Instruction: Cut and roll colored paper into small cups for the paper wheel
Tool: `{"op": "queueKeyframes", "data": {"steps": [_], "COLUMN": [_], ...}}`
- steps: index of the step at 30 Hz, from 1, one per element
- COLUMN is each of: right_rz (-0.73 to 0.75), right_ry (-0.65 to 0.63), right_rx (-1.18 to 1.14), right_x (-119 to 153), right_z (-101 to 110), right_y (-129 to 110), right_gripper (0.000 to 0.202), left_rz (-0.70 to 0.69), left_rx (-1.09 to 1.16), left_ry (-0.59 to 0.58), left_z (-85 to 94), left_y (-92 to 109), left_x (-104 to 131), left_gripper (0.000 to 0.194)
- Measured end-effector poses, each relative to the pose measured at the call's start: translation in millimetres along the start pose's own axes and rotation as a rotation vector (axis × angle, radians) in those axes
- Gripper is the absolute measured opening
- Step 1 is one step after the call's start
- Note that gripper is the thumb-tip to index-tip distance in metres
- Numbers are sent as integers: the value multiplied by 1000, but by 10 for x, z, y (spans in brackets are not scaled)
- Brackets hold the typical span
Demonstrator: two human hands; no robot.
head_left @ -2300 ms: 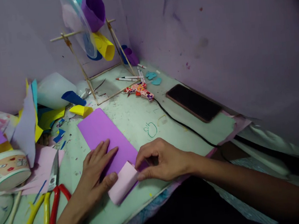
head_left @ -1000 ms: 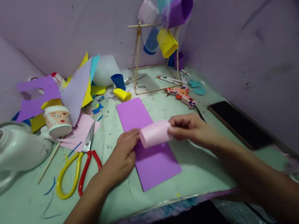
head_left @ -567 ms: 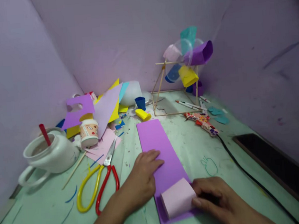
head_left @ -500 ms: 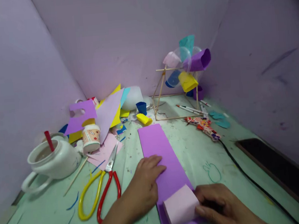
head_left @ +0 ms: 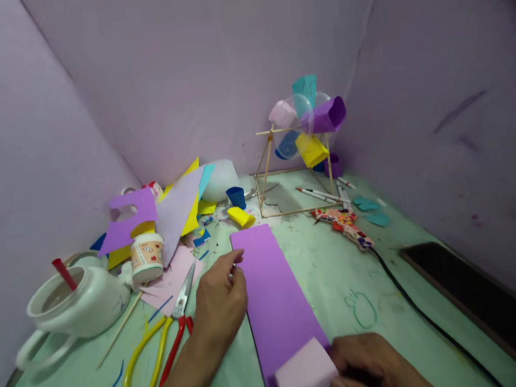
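While the right hand (head_left: 370, 364) grasps the right end of a pink tube (head_left: 305, 373) between thumb and fingers, the left hand (head_left: 219, 299) sits at the left edge of a purple sheet (head_left: 273, 288), fingers curled; cannot tell whether they pinch it. Tube is over the sheet's near end, partly cut off by the view's bottom edge. Sheet lies flat on the table (head_left: 331, 283). Scissors (head_left: 178, 310) lie left of the left hand, red handle partly behind the forearm; glue gun (head_left: 346, 227) and phone (head_left: 470, 298) lie to the sheet's right.
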State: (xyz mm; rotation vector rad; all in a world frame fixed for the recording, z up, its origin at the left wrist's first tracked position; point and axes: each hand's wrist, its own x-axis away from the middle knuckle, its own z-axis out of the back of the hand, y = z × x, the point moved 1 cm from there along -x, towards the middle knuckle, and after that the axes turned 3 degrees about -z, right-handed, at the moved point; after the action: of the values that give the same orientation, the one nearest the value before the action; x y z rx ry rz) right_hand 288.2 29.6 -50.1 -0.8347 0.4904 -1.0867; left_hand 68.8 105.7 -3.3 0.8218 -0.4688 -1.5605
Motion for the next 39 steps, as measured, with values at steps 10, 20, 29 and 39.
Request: {"op": "queueKeyframes", "data": {"steps": [10, 20, 29, 39], "right_rz": [115, 159, 150, -303], "right_ry": [-63, -17, -18, 688], "right_rx": [-106, 19, -10, -154], "right_x": [32, 76, 102, -436], "right_z": [42, 16, -2, 469], "right_y": [-65, -124, -100, 199], "right_gripper": [17, 15, 14, 20], "left_rz": [180, 29, 15, 304], "left_rx": [-38, -55, 46, -55], "left_ry": [-94, -317, -441, -458], "left_z": [38, 73, -18, 14], "left_y": [-37, -66, -107, -60], "left_x": [366, 388, 436, 344], "left_gripper": [27, 26, 20, 22]}}
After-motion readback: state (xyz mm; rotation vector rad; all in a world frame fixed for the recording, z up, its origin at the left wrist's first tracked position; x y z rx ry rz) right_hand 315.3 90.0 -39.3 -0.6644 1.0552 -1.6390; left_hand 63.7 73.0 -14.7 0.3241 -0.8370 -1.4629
